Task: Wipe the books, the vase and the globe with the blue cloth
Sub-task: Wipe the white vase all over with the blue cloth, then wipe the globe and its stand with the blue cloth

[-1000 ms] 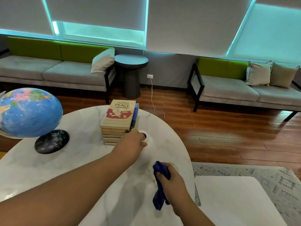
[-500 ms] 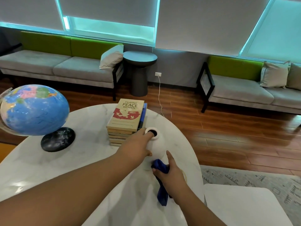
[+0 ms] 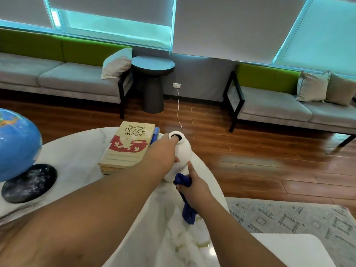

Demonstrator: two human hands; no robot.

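Observation:
A white vase (image 3: 184,150) stands on the white marble table (image 3: 73,160), just right of a stack of books (image 3: 127,149) topped by a tan and red cover. My left hand (image 3: 163,153) grips the vase at its neck and shoulder. My right hand (image 3: 194,186) holds the bunched blue cloth (image 3: 183,182) pressed against the vase's lower side, one finger stretched up along the vase. The cloth's tail hangs below my wrist. A blue globe (image 3: 17,145) on a round black base (image 3: 28,183) stands at the table's left.
A second white tabletop (image 3: 289,249) lies at the lower right, over a patterned rug (image 3: 289,216). Grey sofas with green backs (image 3: 77,81) line the far wall, with a dark round side table (image 3: 153,81) between them. Wooden floor lies beyond the table's edge.
My right hand has brought the cloth up from the tabletop to the vase's lower side. My left hand has slid from over the vase's mouth to its shoulder, and the view has come closer.

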